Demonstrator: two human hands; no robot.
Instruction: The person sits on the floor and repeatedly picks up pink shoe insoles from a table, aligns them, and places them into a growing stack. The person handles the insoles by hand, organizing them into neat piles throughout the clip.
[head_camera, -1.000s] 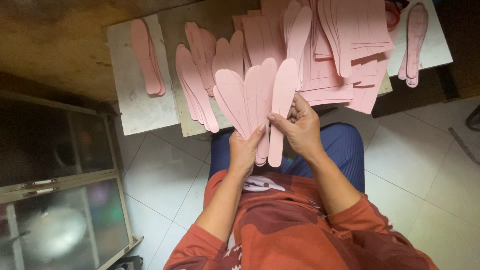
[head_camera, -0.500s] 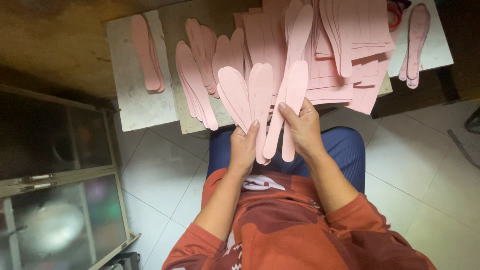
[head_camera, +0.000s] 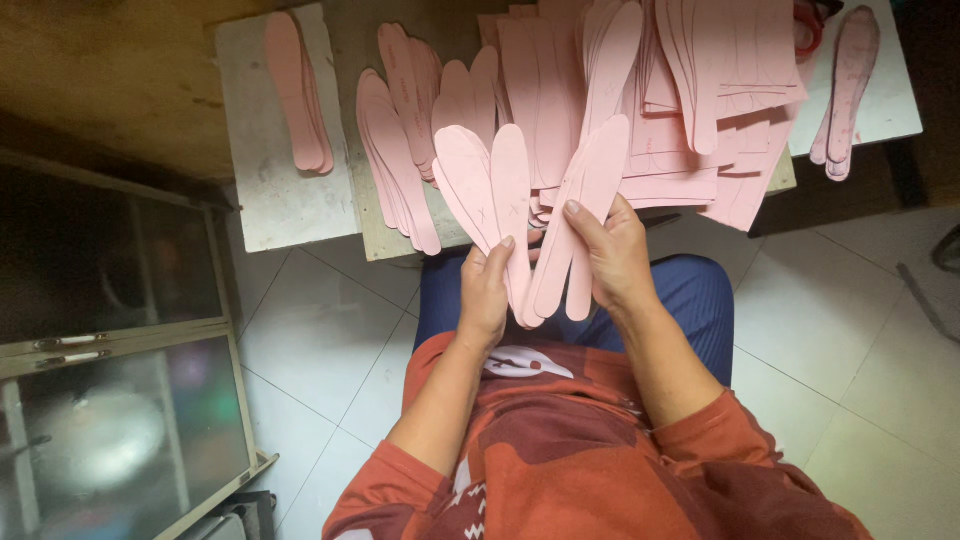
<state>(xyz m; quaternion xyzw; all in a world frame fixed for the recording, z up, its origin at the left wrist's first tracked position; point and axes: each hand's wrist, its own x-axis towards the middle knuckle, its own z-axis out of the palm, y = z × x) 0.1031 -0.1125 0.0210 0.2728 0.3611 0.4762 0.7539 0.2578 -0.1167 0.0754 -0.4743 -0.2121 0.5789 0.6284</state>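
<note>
Pink foam insoles (head_camera: 520, 215) fan out above a seated worker's lap, gripped at their heel ends by both hands — a spread that has changed over the past second. A second ago three or four pieces stood close together like a hand of cards; now the right hand (head_camera: 615, 258) has drawn one long insole (head_camera: 585, 205) away to the right, its toe tilted toward the heaped stock, so the fan has split into a left pair and a right-leaning piece or two. That suggests the bundle is being sorted or checked piece by piece rather than set down. The left hand (head_camera: 487, 295) is closed around the heels of the two upright insoles, thumb up along their edge; the right hand is grasping the separated pieces from the side, fingers wrapped behind and thumb pressed on the face. The held pieces sit between the hands, just in front of the low work table (head_camera: 285, 200), overlapping the loose pile of cut pink sheets (head_camera: 720, 120) in view. Stacks of finished insoles (head_camera: 395, 150) lie to the left, with another stack (head_camera: 295, 90) further left and a pair (head_camera: 850, 80) at the far right — all well apart from the hands.
</note>
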